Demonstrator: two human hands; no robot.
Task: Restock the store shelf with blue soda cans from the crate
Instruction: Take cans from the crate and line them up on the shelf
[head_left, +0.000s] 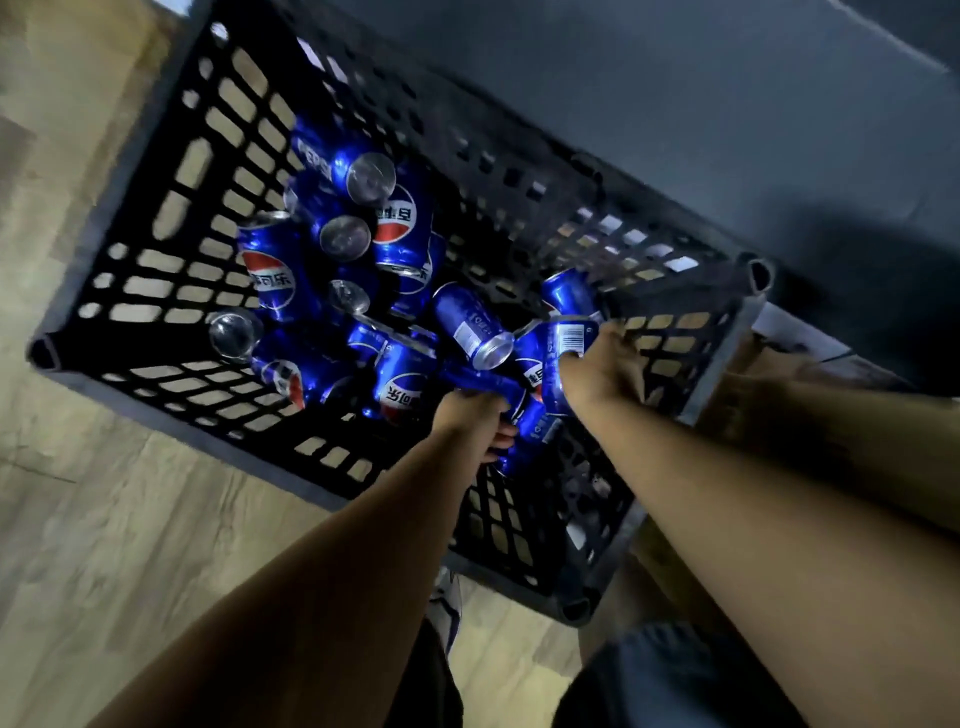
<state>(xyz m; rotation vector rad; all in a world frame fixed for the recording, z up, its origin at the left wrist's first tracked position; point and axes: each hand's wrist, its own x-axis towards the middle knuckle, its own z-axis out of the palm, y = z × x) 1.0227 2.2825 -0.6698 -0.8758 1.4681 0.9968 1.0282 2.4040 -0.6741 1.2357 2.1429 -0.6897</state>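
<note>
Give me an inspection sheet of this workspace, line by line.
Surface: wood-look floor; black crate stands on it.
Job's things: blue cans lie jumbled in the crate, some on their sides, some end-up.
Clutter: nothing seen.
Grips: left hand holds a can low in the crate; right hand grips a can near the crate's right wall.
Cables: nothing seen.
Surroundings: dark surface beyond the crate, cardboard to its right; shelf not in view.
</note>
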